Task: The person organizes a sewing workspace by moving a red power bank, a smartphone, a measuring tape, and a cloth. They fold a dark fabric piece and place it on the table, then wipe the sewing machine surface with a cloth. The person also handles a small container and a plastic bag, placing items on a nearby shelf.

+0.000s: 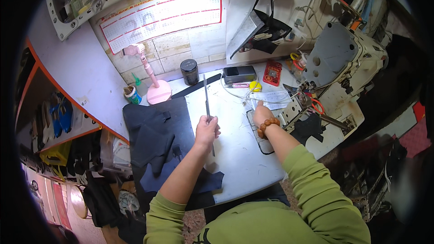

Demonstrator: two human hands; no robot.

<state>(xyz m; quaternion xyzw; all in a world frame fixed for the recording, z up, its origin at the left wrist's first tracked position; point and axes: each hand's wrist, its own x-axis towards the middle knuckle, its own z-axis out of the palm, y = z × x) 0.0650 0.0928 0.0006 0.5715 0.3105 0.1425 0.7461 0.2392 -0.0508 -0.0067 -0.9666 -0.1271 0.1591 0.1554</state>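
Observation:
My left hand (207, 130) is closed around a long thin metal ruler (206, 97) and holds it lengthwise above the white worktable (235, 153), its far end pointing away from me. My right hand (261, 114), with a brown bead bracelet on the wrist, reaches forward and rests on the table near a sheet of paper (273, 99) and the edge of a dark cutting mat (260, 142). Dark fabric pieces (153, 140) lie stacked on the table to the left of my left hand.
A sewing machine (343, 58) stands at the right. At the back are a pink stand (156, 88), a black jar (189, 71), a dark box (239, 74), a red calculator (272, 72), a small can (133, 95) and orange-handled scissors (316, 105). A wall calendar (162, 16) hangs behind.

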